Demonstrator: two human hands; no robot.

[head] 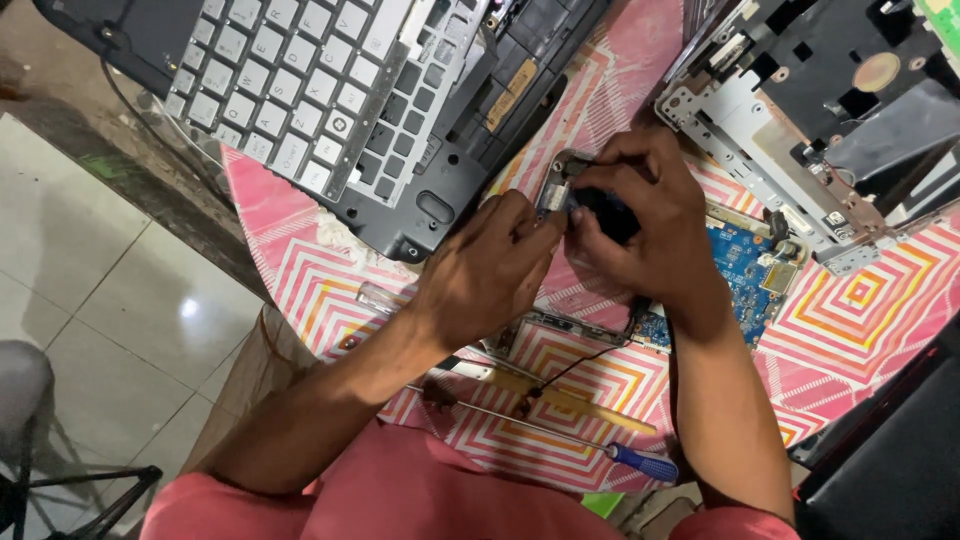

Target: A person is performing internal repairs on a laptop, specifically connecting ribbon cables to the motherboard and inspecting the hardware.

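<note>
My left hand (pixel 487 268) and my right hand (pixel 640 215) meet over the middle of the table, both gripping a small metal and black laptop part (pixel 556 185) between the fingertips. My right hand wraps a black piece of it; my left hand pinches its silvery end. Under my right wrist lies a blue circuit board (pixel 745 262). A thin black wire (pixel 580 365) trails from beneath the hands toward me.
A dismantled laptop base with a loose grey keyboard (pixel 300 90) lies at the back left. A grey and black chassis frame (pixel 800 110) sits back right. A blue-handled screwdriver (pixel 640 462) and a yellowish strip (pixel 560 400) lie near me on the pink patterned cloth (pixel 880 300). Tiled floor at left.
</note>
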